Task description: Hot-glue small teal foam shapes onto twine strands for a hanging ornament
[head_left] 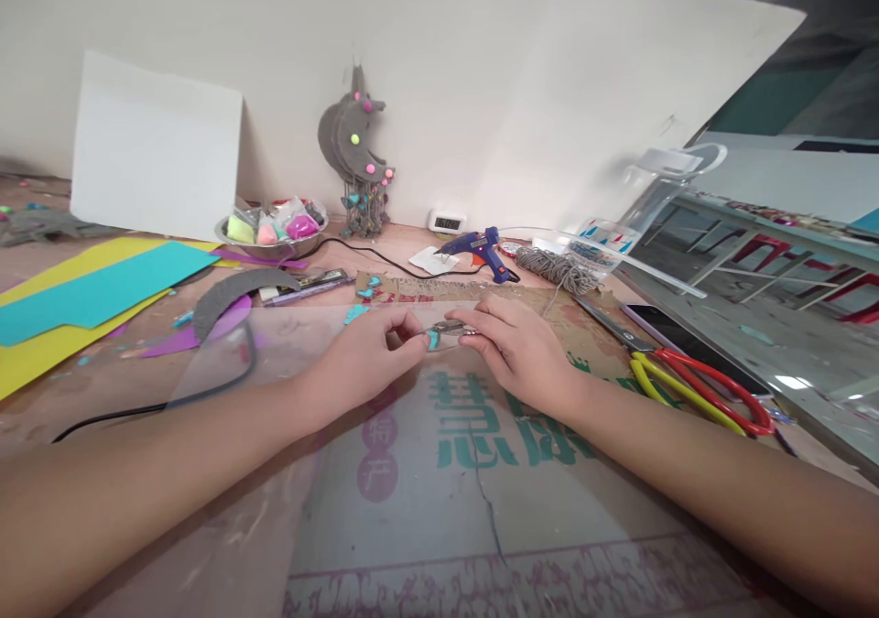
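My left hand (367,354) pinches a small teal piece (433,338) between thumb and fingertips. My right hand (526,352) is closed on a small grey metal tool (450,327), whose tip meets the teal piece; its exact kind is too small to make out. More teal pieces (369,292) lie just beyond my left hand, on a strip of cardboard. Under both hands spreads a translucent plastic sheet (330,508) over printed cardboard, with a thin dark thread (491,508) on it.
Scissors with red and yellow handles (714,389) and a phone (693,348) lie at right. Behind are a blue glue gun (484,254), grey cord (559,270), a clear jug (645,197) and a metal bowl (267,247). Coloured sheets (110,288) lie left; a moon ornament (353,142) hangs behind.
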A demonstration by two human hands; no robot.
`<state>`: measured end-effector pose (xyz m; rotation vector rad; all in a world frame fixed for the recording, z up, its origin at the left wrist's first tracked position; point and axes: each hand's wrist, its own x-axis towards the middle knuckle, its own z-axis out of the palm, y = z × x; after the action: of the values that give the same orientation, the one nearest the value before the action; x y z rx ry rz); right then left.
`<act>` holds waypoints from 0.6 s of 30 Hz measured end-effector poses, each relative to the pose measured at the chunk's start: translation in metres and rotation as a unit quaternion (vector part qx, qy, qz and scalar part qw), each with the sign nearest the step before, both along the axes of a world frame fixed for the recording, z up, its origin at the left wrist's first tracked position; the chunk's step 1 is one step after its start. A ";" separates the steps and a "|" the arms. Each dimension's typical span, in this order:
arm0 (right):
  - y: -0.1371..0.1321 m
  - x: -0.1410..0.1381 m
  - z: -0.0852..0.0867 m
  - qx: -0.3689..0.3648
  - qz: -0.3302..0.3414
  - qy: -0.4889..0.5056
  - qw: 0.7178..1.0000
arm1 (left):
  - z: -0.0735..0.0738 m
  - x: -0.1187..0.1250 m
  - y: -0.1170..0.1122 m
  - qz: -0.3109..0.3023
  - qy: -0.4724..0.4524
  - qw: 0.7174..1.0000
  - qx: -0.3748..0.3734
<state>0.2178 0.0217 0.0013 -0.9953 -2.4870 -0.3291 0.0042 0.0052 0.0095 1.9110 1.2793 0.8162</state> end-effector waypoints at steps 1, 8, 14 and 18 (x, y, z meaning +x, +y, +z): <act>0.000 0.000 0.000 -0.003 0.002 0.002 1.000 | 0.000 0.000 0.000 0.000 -0.002 1.000 -0.004; 0.001 0.001 -0.002 -0.008 0.008 0.015 1.000 | 0.002 0.000 -0.002 0.000 -0.006 1.000 -0.016; 0.001 0.001 0.000 -0.016 -0.002 0.040 0.999 | 0.005 0.001 -0.003 0.008 -0.002 1.000 -0.023; 0.000 0.001 0.001 -0.019 -0.003 0.023 1.000 | 0.005 0.001 -0.003 0.008 -0.009 1.000 -0.021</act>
<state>0.2186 0.0222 0.0019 -1.0145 -2.4575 -0.2593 0.0049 0.0025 0.0141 1.8576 1.2930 0.8072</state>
